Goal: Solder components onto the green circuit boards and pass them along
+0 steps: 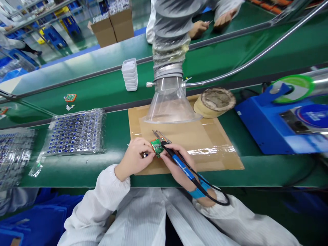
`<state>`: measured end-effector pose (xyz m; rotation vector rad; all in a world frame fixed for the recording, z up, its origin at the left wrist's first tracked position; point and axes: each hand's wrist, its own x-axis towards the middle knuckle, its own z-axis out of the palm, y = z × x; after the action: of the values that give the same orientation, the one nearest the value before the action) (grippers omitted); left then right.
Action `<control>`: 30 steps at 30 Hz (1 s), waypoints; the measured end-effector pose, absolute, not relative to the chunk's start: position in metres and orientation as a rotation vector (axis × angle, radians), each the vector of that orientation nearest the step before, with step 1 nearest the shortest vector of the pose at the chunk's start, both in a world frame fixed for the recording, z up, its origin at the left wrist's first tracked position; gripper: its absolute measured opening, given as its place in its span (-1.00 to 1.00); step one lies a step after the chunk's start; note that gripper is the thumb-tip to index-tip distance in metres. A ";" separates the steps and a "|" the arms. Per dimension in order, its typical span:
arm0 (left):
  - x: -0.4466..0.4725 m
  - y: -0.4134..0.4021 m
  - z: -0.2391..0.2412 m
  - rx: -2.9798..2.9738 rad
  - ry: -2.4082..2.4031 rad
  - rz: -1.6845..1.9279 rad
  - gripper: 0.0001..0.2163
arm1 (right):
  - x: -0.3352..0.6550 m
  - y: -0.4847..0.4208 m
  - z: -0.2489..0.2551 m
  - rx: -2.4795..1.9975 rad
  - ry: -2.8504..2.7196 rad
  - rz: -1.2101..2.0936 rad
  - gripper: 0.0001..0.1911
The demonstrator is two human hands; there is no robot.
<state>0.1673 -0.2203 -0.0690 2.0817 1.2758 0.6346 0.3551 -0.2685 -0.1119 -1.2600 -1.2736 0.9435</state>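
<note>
My left hand (135,156) pinches the left edge of a small green circuit board (156,146) with thumb and fingers. A tiny dark, shiny part (145,155) shows by its fingers; what it is I cannot make out. My right hand (176,173) is closed round a soldering iron (183,167) with a blue handle and black cable, its metal tip pointing up and left past the board. Right fingertips also touch the board's lower right edge. Under both hands lies a taped cardboard sheet (215,150). A blue band (200,191) circles my right wrist.
A clear fume hood (172,104) on a grey hose hangs just beyond the board. Behind it sits a round, crusted pot (217,101). A blue machine (258,119) stands right; a clear tray (75,131) of small parts lies left. White trays (130,74) are stacked behind. A co-worker's hands (198,29) work opposite.
</note>
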 end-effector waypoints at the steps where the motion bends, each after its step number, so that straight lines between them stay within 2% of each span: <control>1: 0.166 -0.217 -0.070 2.140 1.316 0.608 -0.86 | 0.358 -0.269 -0.111 -1.276 -1.264 0.905 -0.73; 8: 0.165 -0.204 -0.077 2.206 1.380 0.321 -0.84 | 0.391 -0.285 -0.116 -1.435 -1.293 0.605 -0.78; 14: 0.167 -0.200 -0.075 2.201 1.357 0.247 -0.82 | 0.399 -0.295 -0.117 -1.370 -1.430 0.577 -0.88; 30: 0.167 -0.194 -0.070 2.194 1.290 0.189 -0.81 | 0.386 -0.284 -0.104 -1.281 -1.533 0.512 -0.91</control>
<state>0.1669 -0.1942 -0.0704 2.1938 1.2900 0.1893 0.3861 -0.2837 -0.1041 -1.2810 -1.5334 0.5121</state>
